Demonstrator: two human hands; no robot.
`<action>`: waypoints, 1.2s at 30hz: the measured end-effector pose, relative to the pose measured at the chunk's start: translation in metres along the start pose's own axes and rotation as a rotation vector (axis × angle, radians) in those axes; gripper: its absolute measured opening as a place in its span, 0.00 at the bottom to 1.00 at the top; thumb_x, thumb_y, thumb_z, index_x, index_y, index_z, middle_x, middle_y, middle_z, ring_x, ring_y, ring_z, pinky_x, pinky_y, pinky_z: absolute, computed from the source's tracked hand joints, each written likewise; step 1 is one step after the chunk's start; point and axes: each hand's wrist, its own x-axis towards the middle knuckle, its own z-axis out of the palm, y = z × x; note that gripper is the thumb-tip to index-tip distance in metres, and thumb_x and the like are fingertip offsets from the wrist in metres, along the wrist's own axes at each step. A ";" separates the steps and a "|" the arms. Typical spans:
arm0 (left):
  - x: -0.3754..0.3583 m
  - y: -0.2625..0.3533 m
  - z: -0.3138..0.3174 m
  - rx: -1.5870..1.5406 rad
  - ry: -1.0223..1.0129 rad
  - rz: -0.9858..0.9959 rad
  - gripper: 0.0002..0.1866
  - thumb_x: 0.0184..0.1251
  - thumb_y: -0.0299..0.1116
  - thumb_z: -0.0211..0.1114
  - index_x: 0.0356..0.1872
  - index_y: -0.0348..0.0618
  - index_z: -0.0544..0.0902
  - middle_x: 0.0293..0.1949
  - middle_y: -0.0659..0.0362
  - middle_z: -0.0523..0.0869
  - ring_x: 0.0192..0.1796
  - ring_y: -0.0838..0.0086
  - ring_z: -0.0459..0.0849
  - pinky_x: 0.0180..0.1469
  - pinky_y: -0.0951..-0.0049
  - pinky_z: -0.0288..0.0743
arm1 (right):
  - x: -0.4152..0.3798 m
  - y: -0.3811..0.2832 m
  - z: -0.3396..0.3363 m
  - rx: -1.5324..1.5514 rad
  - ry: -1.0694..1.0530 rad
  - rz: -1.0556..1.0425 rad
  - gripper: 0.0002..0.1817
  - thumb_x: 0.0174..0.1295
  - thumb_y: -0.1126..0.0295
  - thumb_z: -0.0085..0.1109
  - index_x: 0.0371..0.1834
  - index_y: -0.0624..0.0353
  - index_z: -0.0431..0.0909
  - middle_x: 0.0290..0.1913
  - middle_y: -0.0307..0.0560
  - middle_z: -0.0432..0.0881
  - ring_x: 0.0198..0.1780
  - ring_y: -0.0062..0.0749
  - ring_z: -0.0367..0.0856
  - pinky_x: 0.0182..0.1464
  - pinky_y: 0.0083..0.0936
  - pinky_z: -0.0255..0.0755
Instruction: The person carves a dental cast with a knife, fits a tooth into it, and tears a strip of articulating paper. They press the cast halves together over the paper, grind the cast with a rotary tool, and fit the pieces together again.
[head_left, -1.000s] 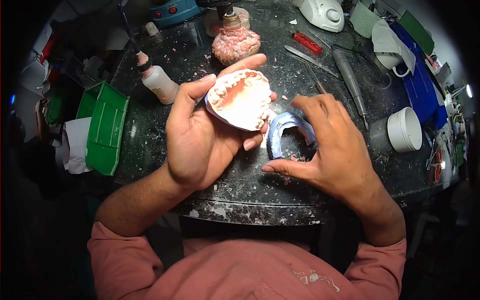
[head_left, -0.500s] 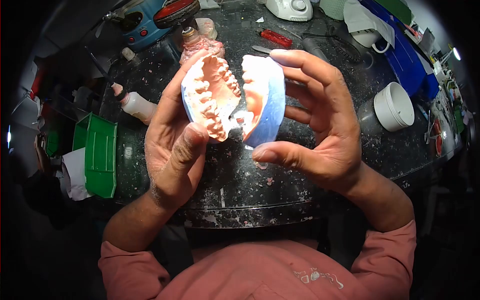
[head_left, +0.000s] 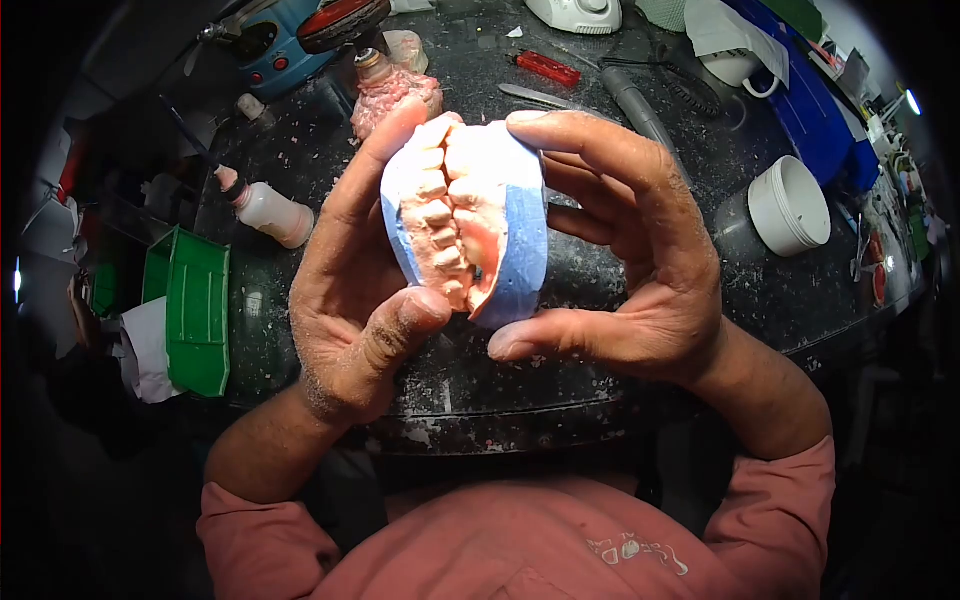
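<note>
Two halves of a dental cast are pressed tooth to tooth above the bench. My left hand (head_left: 350, 280) is closed around the left dental cast (head_left: 424, 215), a cream row of teeth on a blue base, with the thumb at its lower edge. Between the thumb and fingers of my right hand (head_left: 640, 250) is the right dental cast (head_left: 520, 240), also cream on a blue base. A pinkish patch shows on its inner side near the lower end, beside a small dark gap. The fingers behind both casts are partly hidden.
Beyond the casts, the black bench (head_left: 470, 390) carries a lumpy pink mass (head_left: 395, 98), a red-handled tool (head_left: 546, 69) and a metal blade (head_left: 535, 96). A white bottle (head_left: 275, 215) and green bin (head_left: 198, 315) are left; a white tub (head_left: 788, 207) is right.
The two casts, apart before, now meet at their teeth. The left one has turned so its outer tooth side shows, and my right hand has shifted slightly left with its cast.
</note>
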 end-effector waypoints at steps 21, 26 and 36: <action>-0.008 -0.004 -0.002 0.032 -0.002 -0.090 0.56 0.56 0.63 0.68 0.73 0.30 0.54 0.74 0.48 0.58 0.72 0.65 0.65 0.73 0.62 0.60 | -0.005 0.004 0.007 0.206 -0.031 0.180 0.52 0.47 0.62 0.79 0.71 0.65 0.54 0.68 0.60 0.67 0.68 0.41 0.71 0.66 0.37 0.70; -0.010 -0.005 -0.003 0.080 -0.005 -0.079 0.55 0.57 0.65 0.66 0.72 0.29 0.56 0.73 0.47 0.61 0.72 0.65 0.66 0.72 0.62 0.61 | -0.006 0.003 0.009 0.274 -0.017 0.210 0.52 0.46 0.62 0.79 0.70 0.65 0.54 0.68 0.60 0.67 0.67 0.40 0.71 0.65 0.36 0.71; -0.010 -0.007 -0.002 0.103 -0.005 -0.084 0.54 0.60 0.66 0.62 0.72 0.28 0.56 0.72 0.47 0.62 0.71 0.66 0.66 0.72 0.63 0.61 | -0.006 0.004 0.007 0.244 -0.020 0.250 0.51 0.46 0.66 0.79 0.70 0.64 0.55 0.68 0.58 0.68 0.67 0.39 0.71 0.65 0.36 0.72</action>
